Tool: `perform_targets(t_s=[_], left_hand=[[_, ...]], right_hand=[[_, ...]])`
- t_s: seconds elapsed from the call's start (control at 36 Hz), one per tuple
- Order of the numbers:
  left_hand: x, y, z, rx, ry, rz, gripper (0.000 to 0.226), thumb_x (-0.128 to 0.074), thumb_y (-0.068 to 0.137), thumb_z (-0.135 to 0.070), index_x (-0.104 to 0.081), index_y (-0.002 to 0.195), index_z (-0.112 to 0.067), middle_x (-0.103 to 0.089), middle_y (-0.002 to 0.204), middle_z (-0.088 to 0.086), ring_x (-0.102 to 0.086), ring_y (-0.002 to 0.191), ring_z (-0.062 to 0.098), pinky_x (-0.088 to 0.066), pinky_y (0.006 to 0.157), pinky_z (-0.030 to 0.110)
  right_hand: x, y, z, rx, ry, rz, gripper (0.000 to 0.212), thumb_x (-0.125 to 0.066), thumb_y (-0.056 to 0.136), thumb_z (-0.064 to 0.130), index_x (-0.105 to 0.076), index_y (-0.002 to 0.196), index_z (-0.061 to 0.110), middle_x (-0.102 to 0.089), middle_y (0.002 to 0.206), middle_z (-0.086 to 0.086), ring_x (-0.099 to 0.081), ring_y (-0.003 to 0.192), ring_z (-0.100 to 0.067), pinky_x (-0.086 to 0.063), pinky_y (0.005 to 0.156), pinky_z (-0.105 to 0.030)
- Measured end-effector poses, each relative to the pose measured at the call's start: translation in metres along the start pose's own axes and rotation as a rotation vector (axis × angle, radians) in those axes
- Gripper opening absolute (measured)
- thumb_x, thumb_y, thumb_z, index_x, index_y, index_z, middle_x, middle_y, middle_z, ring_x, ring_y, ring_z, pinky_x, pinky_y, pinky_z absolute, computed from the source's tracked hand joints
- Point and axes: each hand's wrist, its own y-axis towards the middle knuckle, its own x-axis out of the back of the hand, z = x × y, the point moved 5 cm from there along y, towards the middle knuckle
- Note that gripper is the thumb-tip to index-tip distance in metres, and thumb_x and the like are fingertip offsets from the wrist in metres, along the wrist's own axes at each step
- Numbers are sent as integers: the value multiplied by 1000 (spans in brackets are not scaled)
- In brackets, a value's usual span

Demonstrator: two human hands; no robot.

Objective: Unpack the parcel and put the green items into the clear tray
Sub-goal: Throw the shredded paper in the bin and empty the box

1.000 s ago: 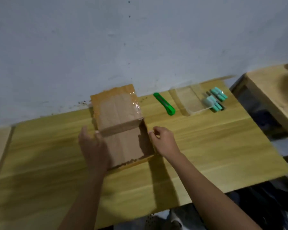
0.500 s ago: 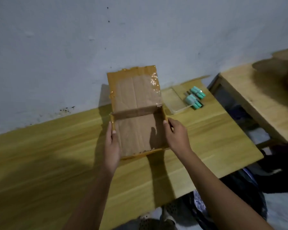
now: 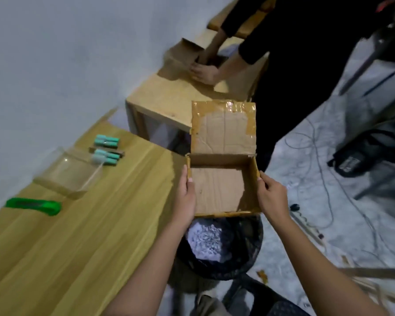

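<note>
Lying at the far left of the wooden table (image 3: 82,236), a green utility knife (image 3: 33,206) rests flat near the wall, and just to its right stands the clear tray (image 3: 55,176), which looks to hold nothing. Touching or just past the tray's far corner are the green items (image 3: 106,148), several pale-green cylinders in two small groups on the tabletop, outside the tray. Beyond the table's right edge, the left hand (image 3: 187,199) grips the left wall of the open cardboard parcel (image 3: 217,190), thumb hooked over the rim and fingers underneath. The parcel is held in the air, past the table edge and above a black-lined bin (image 3: 219,245) filled with pale scraps; its taped lid flap stands upright at the far side and its inside appears bare. The right hand (image 3: 271,197) pinches the parcel's right wall, fingers curled on the outside. Farther back, another person in dark sleeves (image 3: 255,51) handles a second cardboard box (image 3: 183,58) on a neighbouring table, while cables trail across the floor at the right.
</note>
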Motion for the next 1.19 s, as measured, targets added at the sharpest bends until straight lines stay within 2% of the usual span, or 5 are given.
perform_targets(t_s=[0.42,0.61,0.81,0.94,1.19], left_hand=[[-87,33,178,296,268,118,44,-28,100,-19,-27,144,-18,-34,149,5,-35,135,21,-28,92,17],[-74,49,252,385,428,-38,40,-33,98,-7,-36,138,-2,-43,141,22,-41,129,33,-32,100,29],[-67,64,308,511,425,0,41,-28,100,-14,-35,140,-14,-38,146,11,-36,133,28,-29,109,39],[-64,71,328,555,426,-29,42,-28,101,-20,-33,142,-15,-36,148,11,-38,132,29,-31,104,36],[-76,75,347,579,418,-47,42,-27,101,-18,-31,143,-17,-34,149,11,-34,135,29,-29,108,37]], right_hand=[[-57,16,-195,-570,105,159,25,-55,89,24,-69,107,13,-64,117,-10,-57,110,-26,-44,94,-34],[-119,13,-255,-702,151,192,23,-53,89,21,-76,87,21,-71,79,-5,-64,78,-27,-54,82,-47],[-154,19,-284,-820,168,134,10,-66,78,5,-75,82,6,-73,80,-13,-68,76,-27,-58,76,-35],[-172,24,-304,-858,195,112,12,-75,73,6,-66,70,0,-62,60,-9,-59,52,-16,-49,42,-13],[-192,26,-318,-788,2,257,30,-53,92,22,-72,88,-1,-68,95,-24,-61,95,-38,-45,79,-34]])
